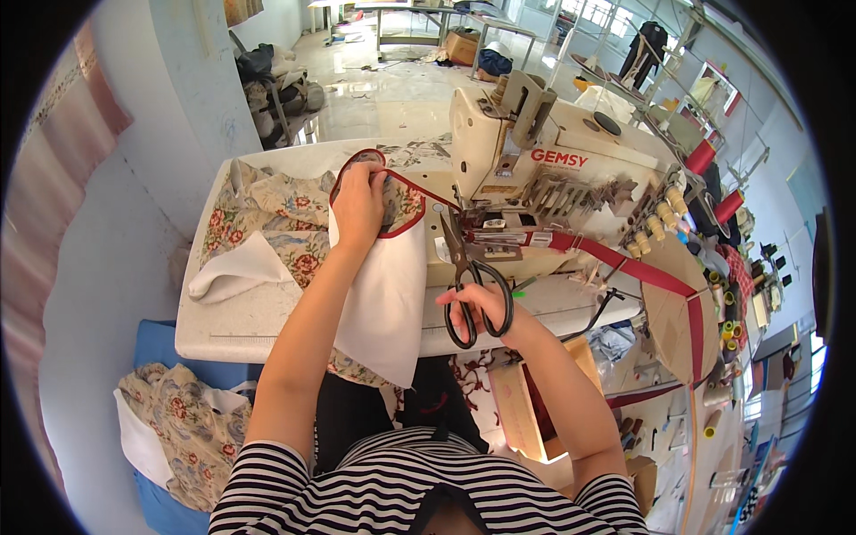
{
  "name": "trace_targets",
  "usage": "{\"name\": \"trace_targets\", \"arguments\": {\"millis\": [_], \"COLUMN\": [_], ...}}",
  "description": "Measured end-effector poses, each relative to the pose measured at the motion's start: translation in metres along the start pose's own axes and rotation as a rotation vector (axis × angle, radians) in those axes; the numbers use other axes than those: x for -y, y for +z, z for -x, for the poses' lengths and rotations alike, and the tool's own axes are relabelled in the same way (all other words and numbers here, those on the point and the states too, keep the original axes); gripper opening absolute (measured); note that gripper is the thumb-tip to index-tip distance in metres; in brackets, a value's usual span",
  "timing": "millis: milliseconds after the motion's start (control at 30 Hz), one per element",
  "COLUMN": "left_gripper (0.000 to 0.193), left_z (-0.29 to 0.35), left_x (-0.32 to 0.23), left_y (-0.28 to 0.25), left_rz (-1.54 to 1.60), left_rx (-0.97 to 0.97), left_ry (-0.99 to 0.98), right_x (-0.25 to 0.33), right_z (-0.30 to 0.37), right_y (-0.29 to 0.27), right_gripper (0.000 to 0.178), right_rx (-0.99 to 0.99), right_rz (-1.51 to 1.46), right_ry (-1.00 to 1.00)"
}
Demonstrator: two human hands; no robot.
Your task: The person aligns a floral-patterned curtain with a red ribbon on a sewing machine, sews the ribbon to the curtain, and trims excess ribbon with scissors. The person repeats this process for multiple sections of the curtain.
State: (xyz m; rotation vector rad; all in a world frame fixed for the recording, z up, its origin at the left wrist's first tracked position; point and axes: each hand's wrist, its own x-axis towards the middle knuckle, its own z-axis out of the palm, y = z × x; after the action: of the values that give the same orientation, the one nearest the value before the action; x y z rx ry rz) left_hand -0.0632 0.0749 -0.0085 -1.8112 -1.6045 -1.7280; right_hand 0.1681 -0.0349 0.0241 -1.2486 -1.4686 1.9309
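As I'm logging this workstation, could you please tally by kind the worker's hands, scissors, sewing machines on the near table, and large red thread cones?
Left hand and right hand: 2
Scissors: 1
Sewing machine: 1
Large red thread cones: 2
Total: 6

Fabric (303, 218) on table (218, 323), sewing machine (557, 152) right of fabric, scissors (462, 257) before machine, spools (667, 212) farther right
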Motion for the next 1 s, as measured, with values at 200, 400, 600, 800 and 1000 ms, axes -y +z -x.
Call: {"name": "trace_targets", "arguments": {"millis": [200, 400, 600, 800, 1000], "left_gripper": [0.011, 0.009, 0.013, 0.04, 0.034], "left_z": [0.008, 0.016, 0.013, 0.051, 0.1], "left_x": [-0.009, -0.01, 0.006, 0.018, 0.034], "left_y": [-0.015, -0.02, -0.051, -0.116, -0.173], "left_rz": [0.018, 0.111, 0.438, 0.408, 0.33], "left_rx": [-0.002, -0.031, 0.119, 0.25, 0.05], "left_ry": [0.067, 0.009, -0.154, -0.161, -0.531], "right_x": [-0.001, -0.016, -0.102, -0.226, -0.172], "right_z": [-0.02, -0.017, 0.055, 0.145, 0.155], "right_y": [-0.003, -0.009, 0.012, -0.054, -0.199], "right_gripper": [0.04, 0.034, 0.031, 0.026, 0.052], "right_rx": [-0.029, -0.046, -0.259, -0.985, -1.303], "right_rz": [-0.124, -0.178, 0.221, 0.114, 0.89], "right_ry": [0.001, -0.145, -0.153, -0.088, 0.373]}}
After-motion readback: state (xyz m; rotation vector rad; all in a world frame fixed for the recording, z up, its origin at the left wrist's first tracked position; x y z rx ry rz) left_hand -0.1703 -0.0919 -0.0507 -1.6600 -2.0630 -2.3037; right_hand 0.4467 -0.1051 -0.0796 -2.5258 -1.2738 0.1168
